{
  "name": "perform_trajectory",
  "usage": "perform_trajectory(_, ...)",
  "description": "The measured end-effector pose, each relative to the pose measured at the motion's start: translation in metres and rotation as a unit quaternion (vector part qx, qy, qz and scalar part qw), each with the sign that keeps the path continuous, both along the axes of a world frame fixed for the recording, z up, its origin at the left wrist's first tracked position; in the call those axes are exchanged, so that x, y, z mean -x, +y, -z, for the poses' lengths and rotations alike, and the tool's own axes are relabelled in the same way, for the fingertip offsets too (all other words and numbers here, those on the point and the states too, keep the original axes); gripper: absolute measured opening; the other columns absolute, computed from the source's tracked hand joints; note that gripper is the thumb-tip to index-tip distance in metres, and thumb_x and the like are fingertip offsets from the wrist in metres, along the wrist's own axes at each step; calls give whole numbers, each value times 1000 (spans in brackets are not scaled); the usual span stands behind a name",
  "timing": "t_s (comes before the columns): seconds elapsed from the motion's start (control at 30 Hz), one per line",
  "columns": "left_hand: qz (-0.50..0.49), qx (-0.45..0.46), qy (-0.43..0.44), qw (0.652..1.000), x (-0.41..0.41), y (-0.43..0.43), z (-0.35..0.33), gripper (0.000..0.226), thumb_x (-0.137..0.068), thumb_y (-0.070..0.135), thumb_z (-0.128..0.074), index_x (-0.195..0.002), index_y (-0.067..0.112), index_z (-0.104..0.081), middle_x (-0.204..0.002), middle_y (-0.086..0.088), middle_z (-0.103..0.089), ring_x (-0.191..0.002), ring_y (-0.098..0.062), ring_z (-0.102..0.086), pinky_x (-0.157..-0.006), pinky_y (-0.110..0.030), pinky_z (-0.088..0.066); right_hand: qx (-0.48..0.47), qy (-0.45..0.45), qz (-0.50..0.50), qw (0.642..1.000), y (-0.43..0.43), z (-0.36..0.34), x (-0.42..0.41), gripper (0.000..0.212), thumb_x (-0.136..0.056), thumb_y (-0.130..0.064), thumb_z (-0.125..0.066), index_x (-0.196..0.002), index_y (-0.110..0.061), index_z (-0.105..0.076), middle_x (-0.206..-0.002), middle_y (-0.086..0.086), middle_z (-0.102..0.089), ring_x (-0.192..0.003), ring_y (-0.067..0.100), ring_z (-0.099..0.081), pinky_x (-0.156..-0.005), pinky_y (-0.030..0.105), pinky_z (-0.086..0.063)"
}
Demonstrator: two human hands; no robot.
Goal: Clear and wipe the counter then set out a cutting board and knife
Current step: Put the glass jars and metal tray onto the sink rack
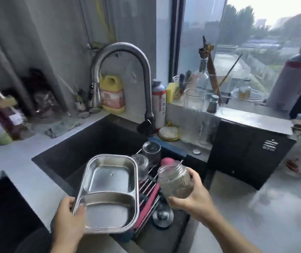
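The left grip (pixel 69 214) is curled round the near-left rim of a steel tray (pixel 109 181), thumb on top and fingers beneath. The right grip (pixel 191 196) is wrapped round the lower body of a ribbed glass jar (pixel 175 181), which tilts with its mouth up and away. Both things hang over the sink (pixel 84 143), so this looks like the clearing stage. Wiping has not begun, and I cannot pick out a cutting board or knife.

To do it well, deal with 1 thing at a time. The drying rack (pixel 149 194) lies between the 2 grips and just below them. Turn the jar mouth-down and lower it onto the bare bars nearest the right grip, short of the upturned jars (pixel 151 150) just ahead of it, so glass does not knock glass. Keep the tray level until the jar is released, then set it in the open basin ahead of the left grip. The folded cloth (pixel 62 126), well ahead and left of the left grip, is the likely wiper for the pale surface (pixel 255 216) to the right of the right grip.

Count:
- 1 tray with 2 compartments
- 1 held jar
- 2 upturned jars on the rack
- 1 rack
- 1 faucet (pixel 120 50)
- 1 cloth
- 1 yellow detergent jug (pixel 112 94)
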State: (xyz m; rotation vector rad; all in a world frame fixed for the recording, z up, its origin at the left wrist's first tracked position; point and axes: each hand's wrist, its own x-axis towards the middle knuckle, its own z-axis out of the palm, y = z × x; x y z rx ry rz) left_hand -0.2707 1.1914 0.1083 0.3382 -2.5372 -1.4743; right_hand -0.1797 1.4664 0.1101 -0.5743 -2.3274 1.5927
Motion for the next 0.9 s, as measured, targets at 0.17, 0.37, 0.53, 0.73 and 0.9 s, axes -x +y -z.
perform_trajectory(0.17,-70,-20,22,997,30,-45,3,7,-80,3,-60,-83,5,-53,-65,-7,-53,-55,-24,-45,-46,-29,-35,-103,-83,-56,990,-49,11,55,80,-42,-42,-73,-108,-41,-26,-90,-4,-61,-72,13,-59,-65,27,-53)
perform_trajectory(0.37,-124,-42,9,991,57,-68,19,12,-79,7,-60,-82,12,-50,-62,-1,-50,-56,-23,-43,-52,-32,-30,-262,-151,-88,949,-77,18,95,95,-45,-52,-67,-126,-44,-16,-106,-6,-47,-98,17,-39,-82,32,-40)
perform_trajectory(0.53,-142,-76,-2,987,69,-66,29,16,-79,8,-58,-87,17,-48,-77,-6,-54,-72,-29,-49,-65,-34,-36,-289,-158,-95,939,-97,31,120,98,-52,-43,-72,-131,-46,-14,-126,0,-43,-109,23,-34,-89,35,-41)
perform_trajectory(0.73,-152,-107,-20,982,77,-65,35,16,-77,5,-55,-90,14,-50,-72,-2,-55,-72,-30,-52,-66,-34,-40,-374,-126,-107,913,-111,41,142,89,-54,-50,-68,-131,-38,-26,-132,1,-44,-113,28,-38,-93,38,-38)
perform_trajectory(0.9,-150,-107,-18,983,75,-66,41,15,-78,5,-57,-91,11,-53,-75,-8,-57,-72,-30,-52,-66,-34,-39,-414,-117,-136,893,-116,48,154,87,-57,-52,-68,-133,-32,-30,-134,0,-44,-114,28,-39,-95,37,-37)
